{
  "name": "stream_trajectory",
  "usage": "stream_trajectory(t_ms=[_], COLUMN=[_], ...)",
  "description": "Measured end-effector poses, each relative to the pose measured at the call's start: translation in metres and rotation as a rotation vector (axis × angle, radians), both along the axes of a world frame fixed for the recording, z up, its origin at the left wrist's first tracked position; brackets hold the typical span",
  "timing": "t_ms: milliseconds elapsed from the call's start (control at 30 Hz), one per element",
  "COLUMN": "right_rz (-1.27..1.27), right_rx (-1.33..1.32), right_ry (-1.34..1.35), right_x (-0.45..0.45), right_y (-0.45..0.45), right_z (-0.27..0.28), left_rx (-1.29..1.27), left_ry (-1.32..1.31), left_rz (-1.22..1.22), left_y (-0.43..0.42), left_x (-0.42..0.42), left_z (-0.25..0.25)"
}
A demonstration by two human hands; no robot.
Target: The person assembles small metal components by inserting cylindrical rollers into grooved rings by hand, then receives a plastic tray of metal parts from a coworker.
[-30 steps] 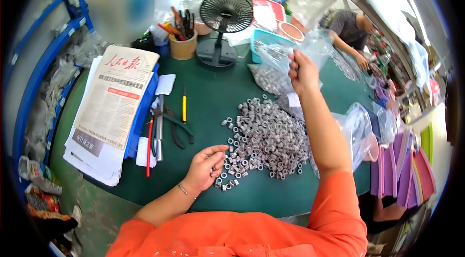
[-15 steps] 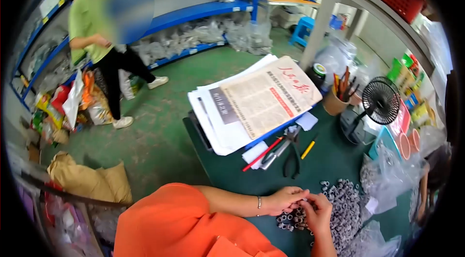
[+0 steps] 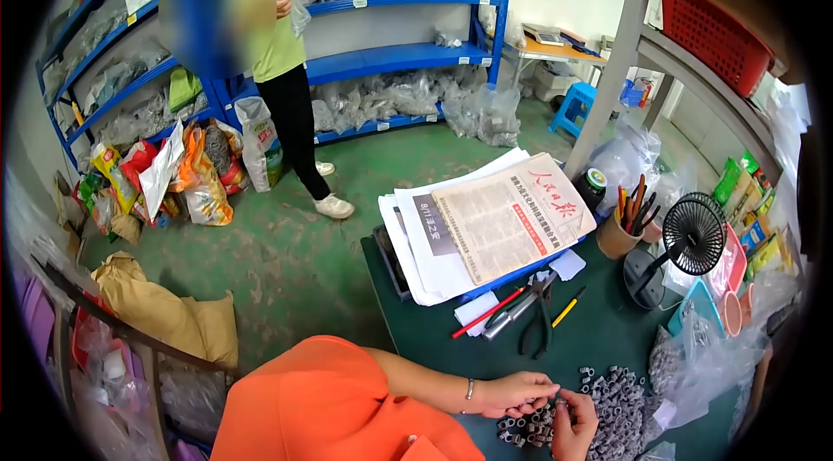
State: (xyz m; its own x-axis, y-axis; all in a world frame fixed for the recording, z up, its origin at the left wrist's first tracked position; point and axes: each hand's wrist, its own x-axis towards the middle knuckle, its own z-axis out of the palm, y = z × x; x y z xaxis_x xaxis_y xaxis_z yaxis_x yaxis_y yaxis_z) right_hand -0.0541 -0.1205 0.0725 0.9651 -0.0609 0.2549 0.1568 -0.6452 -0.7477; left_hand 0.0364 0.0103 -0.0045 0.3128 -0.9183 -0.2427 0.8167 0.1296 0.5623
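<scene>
- One person in a green top (image 3: 282,36) stands by the blue shelves (image 3: 382,57), well apart from the table (image 3: 425,331); better, I'd say, to keep one's eyes on the fingertips.
- Beside each other lie a red pencil (image 3: 488,313) and the pliers (image 3: 538,331), far enough from the wrists to leave alone.
- The left hand (image 3: 512,394) reaches over the tabletop, fingertips drawn close to the right's; whether they pinch anything, I cannot tell.
- Loose small grey rings (image 3: 519,440) lie below the hands; working low seems wise, so a dropped one lands among them.
- The right hand (image 3: 574,429) is bent, thumb and forefinger by the left fingertips; something tiny may be there, but I cannot confirm a grip. A light touch should suit such small pieces.
- The main pile of rings (image 3: 618,409) sits just beside that hand, near a plastic bag (image 3: 711,378); a lifted forearm would avoid scattering it.
</scene>
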Motion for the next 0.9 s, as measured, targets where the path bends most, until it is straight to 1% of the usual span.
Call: stream_trajectory(t_ms=[67, 100, 167, 233, 300, 333, 367, 433, 567, 600, 700, 733, 767, 833, 900], right_rz=[-0.232, -0.229, -0.184, -0.191, -0.150, -0.194, -0.191, -0.278, -0.215, -0.203, -0.265, -0.277, -0.282, -0.283, -0.326], right_rx=[0.398, 0.397, 0.184, 0.210, 0.032, 0.054, 0.053, 0.264, 0.237, 0.195, 0.234, 0.190, 0.188, 0.307, 0.770], right_ry=[0.089, 0.094, 0.062, 0.033, -0.054, -0.019, -0.018, -0.010, -0.030, -0.028, 0.010, -0.045, -0.035, 0.039, 0.136], right_x=[-0.008, -0.011, -0.016, -0.016, -0.015, -0.016, -0.016, -0.018, -0.021, -0.021, -0.024, -0.023, -0.025, -0.031, -0.042], right_y=[0.008, 0.004, -0.008, -0.001, 0.006, 0.013, 0.015, 0.017, 0.016, 0.016, 0.018, 0.019, 0.019, 0.013, 0.006], right_z=[-0.007, -0.016, -0.033, -0.027, -0.015, -0.006, -0.008, -0.016, -0.015, -0.014, -0.018, -0.019, -0.021, -0.026, -0.037], left_rx=[0.012, 0.028, 0.027, 0.024, 0.038, 0.037, 0.013, -0.012, 0.006, 0.014, -0.006, -0.008, -0.026, -0.046, 0.175], left_ry=[-0.031, -0.068, -0.100, -0.134, -0.202, -0.202, -0.172, -0.142, -0.133, -0.138, -0.111, -0.105, -0.122, -0.124, -0.358], left_rz=[-0.005, -0.013, -0.010, -0.011, -0.050, -0.048, -0.046, -0.040, -0.050, -0.059, -0.067, -0.068, -0.066, -0.083, 0.111], left_y=[-0.002, -0.002, -0.001, 0.000, 0.001, 0.000, 0.000, 0.002, 0.007, 0.007, 0.005, 0.005, 0.006, 0.011, 0.022], left_x=[-0.003, -0.005, -0.006, -0.007, -0.008, -0.008, -0.008, -0.008, -0.009, -0.010, -0.010, -0.010, -0.010, -0.009, -0.003], left_z=[0.002, 0.004, 0.006, 0.006, 0.005, 0.003, 0.001, 0.003, 0.013, 0.014, 0.008, 0.008, 0.008, 0.016, 0.030])
